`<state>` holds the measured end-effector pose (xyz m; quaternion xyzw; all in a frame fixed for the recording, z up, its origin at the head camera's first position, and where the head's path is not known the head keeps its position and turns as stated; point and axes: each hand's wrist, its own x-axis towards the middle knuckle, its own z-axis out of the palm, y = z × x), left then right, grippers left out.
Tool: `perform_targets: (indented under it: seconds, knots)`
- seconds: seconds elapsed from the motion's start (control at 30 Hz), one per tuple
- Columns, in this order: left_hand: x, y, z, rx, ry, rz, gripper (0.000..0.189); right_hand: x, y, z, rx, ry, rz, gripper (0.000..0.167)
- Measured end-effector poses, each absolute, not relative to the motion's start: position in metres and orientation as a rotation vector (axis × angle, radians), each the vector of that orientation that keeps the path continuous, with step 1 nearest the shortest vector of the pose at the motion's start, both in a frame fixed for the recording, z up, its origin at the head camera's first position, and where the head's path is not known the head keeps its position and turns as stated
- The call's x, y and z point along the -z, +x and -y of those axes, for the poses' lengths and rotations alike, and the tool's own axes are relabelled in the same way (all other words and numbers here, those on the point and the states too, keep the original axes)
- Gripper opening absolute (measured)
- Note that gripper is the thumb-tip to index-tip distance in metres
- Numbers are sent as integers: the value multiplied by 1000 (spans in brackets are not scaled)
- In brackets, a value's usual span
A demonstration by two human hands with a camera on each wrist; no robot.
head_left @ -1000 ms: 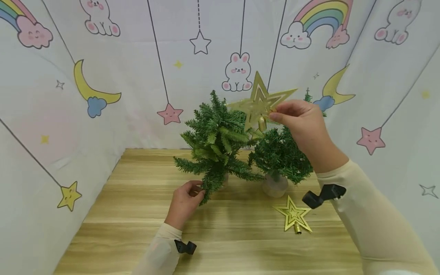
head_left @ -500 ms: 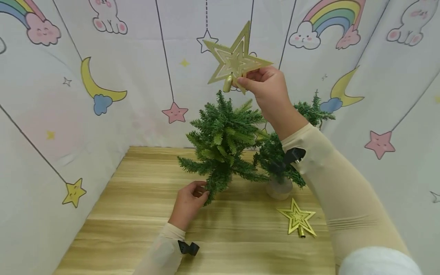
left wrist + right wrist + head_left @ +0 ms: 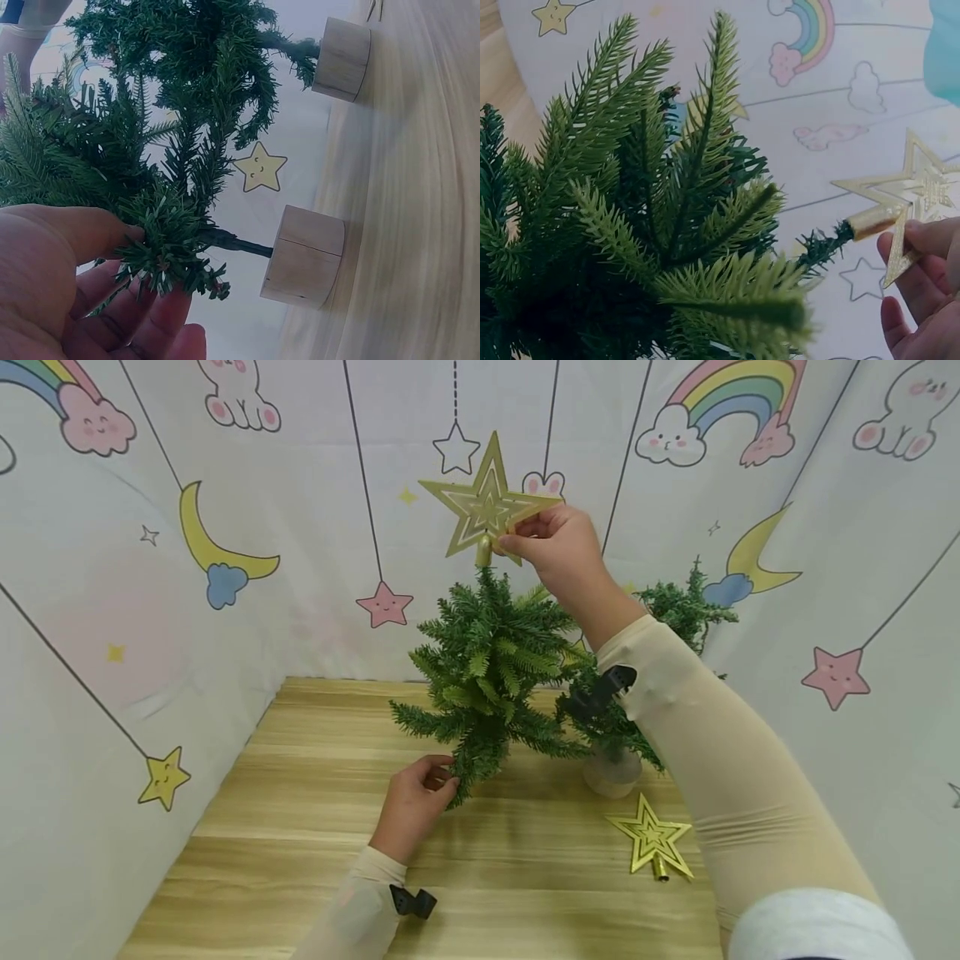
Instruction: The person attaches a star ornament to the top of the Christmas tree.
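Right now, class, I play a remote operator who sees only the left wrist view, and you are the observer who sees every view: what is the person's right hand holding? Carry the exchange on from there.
Observer: The right hand holds a gold, five-pointed openwork star.
Operator: Where is its gold cylindrical socket, relative to the bushy green artificial tree whose branch the left hand pinches?
Observer: At the very top: the socket's mouth meets the tree's tip, though how far in it sits I cannot tell.
Operator: Does the other dark-green artificial tree have a star on top?
Observer: No, the head view shows its tip bare.
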<state>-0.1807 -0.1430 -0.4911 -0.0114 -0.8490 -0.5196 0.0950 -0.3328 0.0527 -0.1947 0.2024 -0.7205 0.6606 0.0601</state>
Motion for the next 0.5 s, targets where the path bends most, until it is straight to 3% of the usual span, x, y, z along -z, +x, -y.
perform_targets:
  seconds: [0.5]
  knots:
    - [490, -180, 143, 1531, -31, 2507, 29, 211, -336, -56, -1814, 617, 2349, 24]
